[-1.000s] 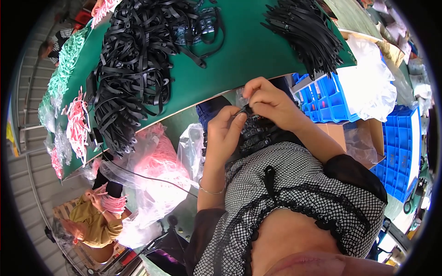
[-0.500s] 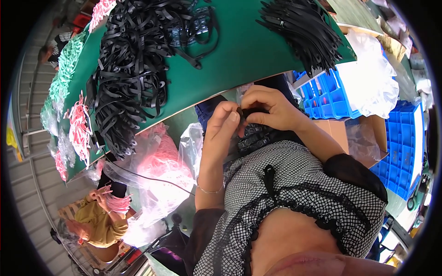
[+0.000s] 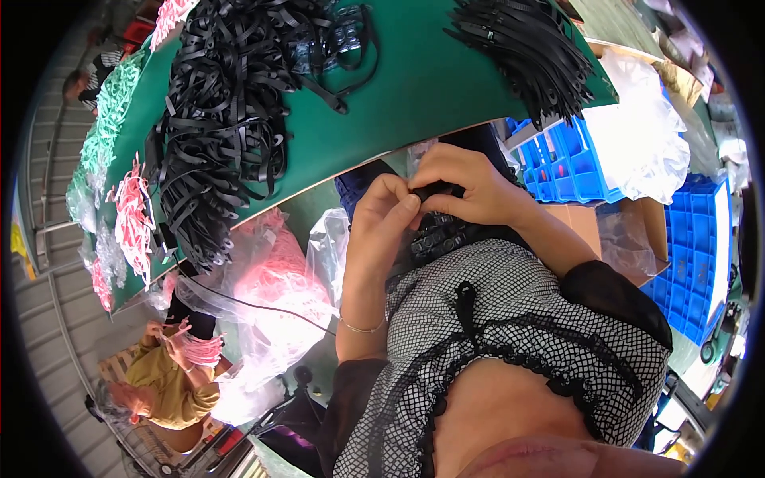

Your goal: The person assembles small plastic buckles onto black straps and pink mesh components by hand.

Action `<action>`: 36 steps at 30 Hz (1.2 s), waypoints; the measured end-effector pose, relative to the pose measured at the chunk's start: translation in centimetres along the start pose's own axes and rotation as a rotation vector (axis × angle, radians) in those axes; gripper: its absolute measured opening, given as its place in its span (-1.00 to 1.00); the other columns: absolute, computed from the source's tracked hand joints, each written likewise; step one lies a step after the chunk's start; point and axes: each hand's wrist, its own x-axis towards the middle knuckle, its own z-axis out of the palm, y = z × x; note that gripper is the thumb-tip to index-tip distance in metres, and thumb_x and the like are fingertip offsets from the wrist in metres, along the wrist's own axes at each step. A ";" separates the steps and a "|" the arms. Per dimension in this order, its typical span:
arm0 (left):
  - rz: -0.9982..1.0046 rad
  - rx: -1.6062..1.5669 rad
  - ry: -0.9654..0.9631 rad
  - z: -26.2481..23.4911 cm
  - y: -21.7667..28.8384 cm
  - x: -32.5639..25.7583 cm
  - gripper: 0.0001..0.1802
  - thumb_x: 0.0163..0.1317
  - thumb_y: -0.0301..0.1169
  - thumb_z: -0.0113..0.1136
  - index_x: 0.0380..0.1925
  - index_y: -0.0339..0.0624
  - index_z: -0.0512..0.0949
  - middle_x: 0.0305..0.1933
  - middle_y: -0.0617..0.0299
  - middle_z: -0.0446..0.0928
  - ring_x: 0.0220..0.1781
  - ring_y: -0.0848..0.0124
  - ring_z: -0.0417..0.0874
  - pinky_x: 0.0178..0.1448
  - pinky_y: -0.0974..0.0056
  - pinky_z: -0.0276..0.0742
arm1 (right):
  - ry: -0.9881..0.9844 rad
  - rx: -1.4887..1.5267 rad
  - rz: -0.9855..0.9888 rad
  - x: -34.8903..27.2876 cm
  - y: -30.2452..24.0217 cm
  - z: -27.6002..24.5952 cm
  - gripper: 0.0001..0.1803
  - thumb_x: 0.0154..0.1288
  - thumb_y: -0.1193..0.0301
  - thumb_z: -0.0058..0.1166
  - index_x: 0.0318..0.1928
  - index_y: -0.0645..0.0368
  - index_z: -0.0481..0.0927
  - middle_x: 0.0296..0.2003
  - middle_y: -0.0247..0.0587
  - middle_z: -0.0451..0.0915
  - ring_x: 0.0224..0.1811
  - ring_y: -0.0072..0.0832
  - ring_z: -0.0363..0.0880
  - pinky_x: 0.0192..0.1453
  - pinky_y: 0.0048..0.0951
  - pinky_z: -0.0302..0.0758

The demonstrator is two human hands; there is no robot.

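My left hand [image 3: 384, 211] and my right hand [image 3: 472, 185] meet above my lap, thumbs and fingertips pinched together. Between them is a black strap [image 3: 438, 190], mostly covered by my fingers; its ends cannot be made out. Just below, in my lap, lies a cluster of black plastic buckles [image 3: 440, 233]. On the green table [image 3: 406, 103] ahead, a big tangled heap of black straps [image 3: 227, 103] spreads at the left. A neater bundle of black straps [image 3: 526, 56] lies at the right, its ends reaching past the front edge.
Clear bags of pink straps [image 3: 275, 275] stand below the table's left. Pink [image 3: 134, 219] and green straps [image 3: 115, 115] lie along its left end. Blue crates [image 3: 693, 263] and a cardboard box [image 3: 647, 231] stand at right. A seated person [image 3: 167, 386] holds pink straps at lower left.
My fingertips have come closer together over the black strap, the left thumb now touching the right hand's fingers. The straps on the table lie as before.
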 end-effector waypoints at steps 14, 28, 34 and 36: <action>0.244 0.143 0.108 0.0 -0.5 -0.3 -0.82 0.08 -0.53 0.18 -0.31 -0.25 0.42 -0.37 0.32 0.44 -0.37 0.57 0.45 -0.33 0.50 0.38 | 0.080 0.010 0.212 0.0 -1.2 0.2 -0.88 0.09 0.44 0.13 -0.43 0.23 0.51 -0.59 -0.28 0.41 -0.57 -0.60 0.36 -0.48 -0.58 0.30; -0.040 -0.183 -0.162 -0.4 -1.5 -0.4 -0.66 0.04 -0.23 0.11 -0.47 -0.37 0.48 -0.58 0.11 0.50 -0.74 0.54 0.38 -0.67 0.51 0.23 | 0.060 0.960 0.407 -2.0 -0.6 1.8 -0.80 0.24 0.41 -0.02 -0.52 0.21 0.44 -0.65 -0.48 0.37 -0.67 -0.82 0.21 -0.61 -0.75 0.13; -0.124 -0.125 -0.055 -0.1 -1.1 0.2 -0.71 0.16 -0.27 0.06 -0.44 -0.34 0.50 -0.60 0.14 0.51 -0.71 0.57 0.38 -0.67 0.55 0.20 | 0.060 0.473 0.273 -0.7 -0.7 0.2 -0.88 0.09 0.44 0.15 -0.43 0.21 0.50 -0.50 -0.39 0.41 -0.53 -0.69 0.32 -0.47 -0.66 0.25; -0.132 -0.008 -0.031 0.4 -0.5 0.1 -0.71 0.19 -0.27 0.03 -0.41 -0.33 0.50 -0.59 0.16 0.51 -0.69 0.59 0.37 -0.64 0.55 0.21 | 0.098 0.108 0.075 -0.1 -0.3 -0.4 -0.84 0.02 0.46 0.20 -0.38 0.21 0.52 -0.43 -0.35 0.44 -0.45 -0.62 0.37 -0.39 -0.61 0.32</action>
